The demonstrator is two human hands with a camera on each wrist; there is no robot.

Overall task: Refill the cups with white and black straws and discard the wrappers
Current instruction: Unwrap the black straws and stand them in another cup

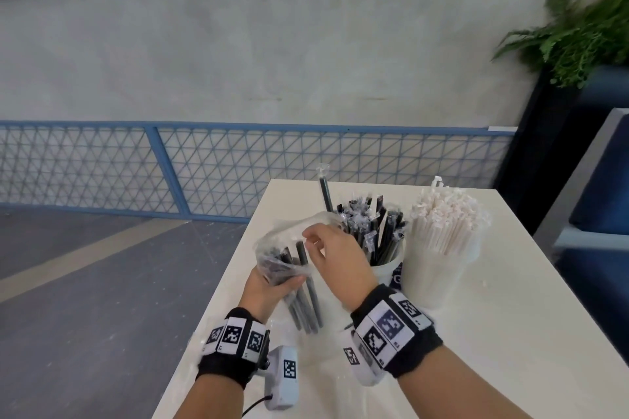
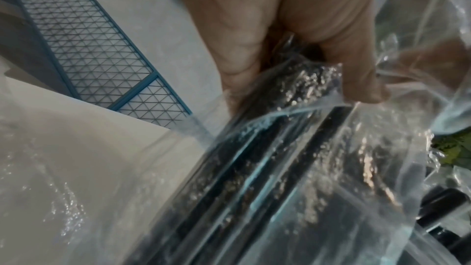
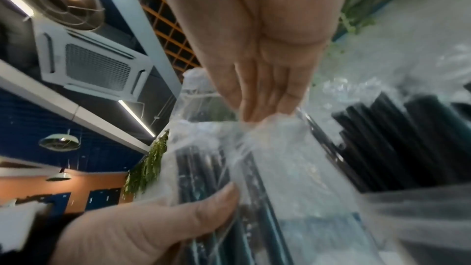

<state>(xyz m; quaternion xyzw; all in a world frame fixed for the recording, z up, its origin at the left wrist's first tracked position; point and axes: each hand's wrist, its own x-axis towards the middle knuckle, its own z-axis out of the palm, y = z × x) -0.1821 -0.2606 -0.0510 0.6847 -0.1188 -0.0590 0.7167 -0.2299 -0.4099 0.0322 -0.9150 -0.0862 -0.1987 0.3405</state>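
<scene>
Tabletop, off-white and rectangular (image 1: pixel 476 333): two white cups at its far side, one (image 1: pixel 439 269) crammed with white paper-wrapped straws, the other (image 1: pixel 388 269) with black straws. Clear plastic bag of black straws (image 1: pixel 289 258) gripped mid-bundle by left hand (image 1: pixel 269 286); right hand (image 1: pixel 335 255) pinches its open top edge.

Cups: two, one of black straws (image 1: pixel 381 235), one of white straws (image 1: pixel 449 218). Clear plastic wrapper (image 1: pixel 289 248): one. Hands: two. Table (image 1: pixel 493 333): one.

Both forearms were bare. Each wrist wore a black band (image 1: pixel 228 343) carrying white tiles printed with black square codes. A white camera block (image 1: pixel 284 376) with a thin black cable hung under the left band.
</scene>
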